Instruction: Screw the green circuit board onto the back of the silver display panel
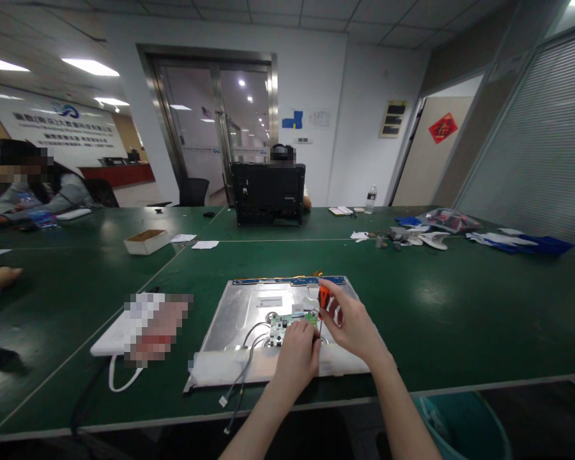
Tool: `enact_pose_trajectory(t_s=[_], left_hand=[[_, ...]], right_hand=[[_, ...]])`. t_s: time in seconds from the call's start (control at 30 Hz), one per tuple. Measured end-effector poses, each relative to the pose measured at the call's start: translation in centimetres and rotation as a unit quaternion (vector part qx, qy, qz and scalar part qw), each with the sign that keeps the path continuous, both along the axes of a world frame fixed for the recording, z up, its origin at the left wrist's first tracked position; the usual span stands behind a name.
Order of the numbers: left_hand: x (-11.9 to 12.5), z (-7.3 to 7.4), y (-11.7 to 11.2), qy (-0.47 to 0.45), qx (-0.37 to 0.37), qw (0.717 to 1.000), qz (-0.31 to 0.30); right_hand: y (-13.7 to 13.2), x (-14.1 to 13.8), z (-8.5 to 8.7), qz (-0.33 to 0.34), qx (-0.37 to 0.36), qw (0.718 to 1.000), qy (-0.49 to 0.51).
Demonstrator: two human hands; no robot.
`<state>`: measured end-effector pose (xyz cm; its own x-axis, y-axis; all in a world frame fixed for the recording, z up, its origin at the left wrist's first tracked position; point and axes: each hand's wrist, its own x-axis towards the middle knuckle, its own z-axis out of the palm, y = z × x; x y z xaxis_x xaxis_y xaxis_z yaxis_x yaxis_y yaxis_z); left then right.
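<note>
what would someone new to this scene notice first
Probably the orange-handled screwdriver, held nearly upright in the right hand over the flat silver metal panel on the dark-green table. The left hand is close by, at the small green circuit board. Beyond, a boxy black device stands across the table, and a red diamond-shaped sign hangs on the pale door at right.

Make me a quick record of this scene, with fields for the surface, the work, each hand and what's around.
Surface: green table
Work: metal panel lying flat, with a green board on it
Cables: run from the board over the panel's near edge
Left hand: fingers at the board; any grip hidden
Right hand: holds an orange screwdriver, shaft pointing down
Beyond the panel: open box, monitor seen from behind, bottle
Below the table, right: teal bin
</note>
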<state>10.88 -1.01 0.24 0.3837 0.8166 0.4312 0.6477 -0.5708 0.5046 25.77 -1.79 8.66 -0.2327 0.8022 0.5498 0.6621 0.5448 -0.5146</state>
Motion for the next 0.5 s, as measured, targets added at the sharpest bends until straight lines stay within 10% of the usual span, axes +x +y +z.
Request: enact_pose_trajectory(t_s=[0.5], left_hand=[[0.00,0.07,-0.05,0.009,-0.009,1.000,0.002]], right_hand=[[0.03,0.07,-0.05,0.009,0.008,1.000,-0.009]])
